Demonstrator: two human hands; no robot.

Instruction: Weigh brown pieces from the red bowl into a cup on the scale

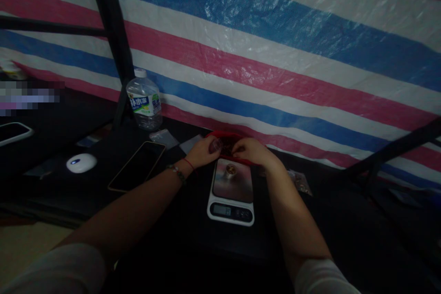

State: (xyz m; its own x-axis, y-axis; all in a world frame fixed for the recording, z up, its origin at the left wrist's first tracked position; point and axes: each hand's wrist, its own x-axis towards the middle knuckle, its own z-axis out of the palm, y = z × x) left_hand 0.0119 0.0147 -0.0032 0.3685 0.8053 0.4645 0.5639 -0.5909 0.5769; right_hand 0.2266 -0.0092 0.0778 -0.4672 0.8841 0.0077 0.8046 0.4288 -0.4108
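Behind a white digital scale [230, 213], a red container [225, 135] holds dark small contents. My left hand [203, 151] is at its left edge, fingers curled around a small clear plastic thing [215, 145]. Over the container's right part, my right hand [248, 149] has its fingers bent together down at the contents; whatever lies between them is too small to make out. A small round cup [230, 171] with brownish pieces in it stands on the scale's metal plate. The scale's display is lit, its digits blurred.
A dark phone [138, 166], a white rounded device [81, 163] and a clear plastic bottle [144, 101] are on the left. Small plastic bags [164, 138] lie near the bottle. Another filled bag [302, 183] lies right of my right forearm. Striped sheeting [241, 55] hangs behind.
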